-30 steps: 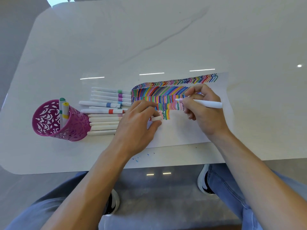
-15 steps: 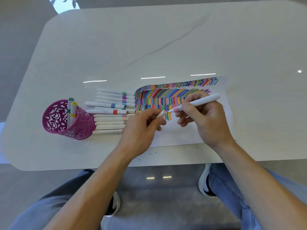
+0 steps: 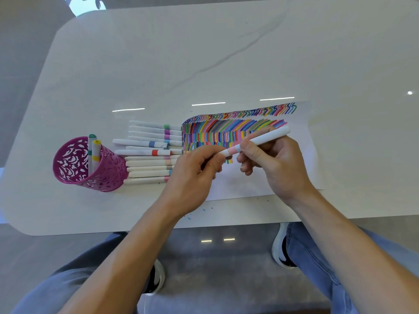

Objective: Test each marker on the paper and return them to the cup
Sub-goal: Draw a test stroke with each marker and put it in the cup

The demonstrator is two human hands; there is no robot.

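**Capping the pink marker: risks and tally**

Nearest the table (image 3: pixel 238 211) edge, one left hand (image 3: pixel 192 175) and one right hand (image 3: pixel 274 164) are being used. One marker (image 3: pixel 263 138) is being gripped round its barrel by the right hand and held just above the paper (image 3: pixel 306 159). Its cap (image 3: pixel 223 152) is being pinched at the tip end by the left hand. Whether the cap is fully seated cannot be told, since the joint is being hidden by fingers. If it is being pushed on askew, ink could be smeared on skin or paper, or the tip left to dry.

Further left, one cup (image 3: pixel 106 177) is being kept with a pair (image 3: pixel 94 152) of markers inside. Being light, it could be tipped by a careless drop.

Beside it, a row (image 3: pixel 145 163) of about twelve is being left lying, so tested and untested could be confused.
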